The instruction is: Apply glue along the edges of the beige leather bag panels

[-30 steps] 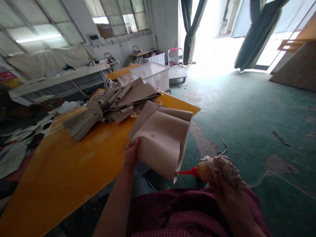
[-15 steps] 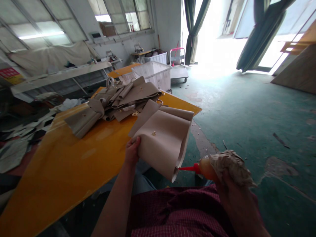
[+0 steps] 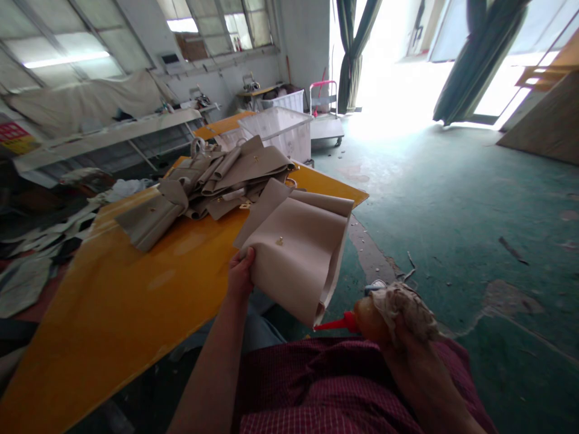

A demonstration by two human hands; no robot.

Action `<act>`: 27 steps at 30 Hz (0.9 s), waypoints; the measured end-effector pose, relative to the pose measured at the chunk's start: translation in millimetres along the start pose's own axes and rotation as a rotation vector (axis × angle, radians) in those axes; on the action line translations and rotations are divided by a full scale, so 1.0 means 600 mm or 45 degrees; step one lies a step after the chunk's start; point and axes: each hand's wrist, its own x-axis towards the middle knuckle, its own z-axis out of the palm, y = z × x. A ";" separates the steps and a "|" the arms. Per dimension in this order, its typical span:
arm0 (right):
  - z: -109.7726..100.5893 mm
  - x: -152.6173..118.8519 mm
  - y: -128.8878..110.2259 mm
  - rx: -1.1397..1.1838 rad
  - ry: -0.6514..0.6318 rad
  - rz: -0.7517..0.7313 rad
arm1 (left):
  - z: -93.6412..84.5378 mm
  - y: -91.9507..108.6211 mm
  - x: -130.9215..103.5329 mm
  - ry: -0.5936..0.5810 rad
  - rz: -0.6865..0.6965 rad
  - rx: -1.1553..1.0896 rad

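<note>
Your left hand point(image 3: 240, 276) gripped the beige leather bag panel point(image 3: 296, 253) by its near left edge, thumb on the face, holding it up off the orange table point(image 3: 131, 301) and out over your lap. A small brass stud point(image 3: 280, 241) sat just above and right of that grip. Your right hand point(image 3: 409, 355) was clenched round a glue squeeze bottle point(image 3: 368, 316), with a crusted rag point(image 3: 402, 304) bunched between palm and bottle. The bottle's red nozzle point(image 3: 332, 324) pointed left from that grip, its tip at the panel's lower corner; whether it touched, you could not tell. Beyond the left-hand grip, a heap of matching leather pieces point(image 3: 212, 184) lay on the table, with a clear plastic crate point(image 3: 278, 129) further off.
</note>
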 end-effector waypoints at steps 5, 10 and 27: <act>0.004 0.000 -0.001 0.057 0.012 0.002 | 0.001 0.002 0.000 0.020 0.014 0.015; 0.022 0.032 -0.003 0.487 0.153 0.166 | -0.002 -0.001 0.003 -0.008 0.036 0.029; 0.049 0.043 0.036 0.848 0.171 0.512 | -0.015 -0.009 0.011 -0.035 0.059 0.094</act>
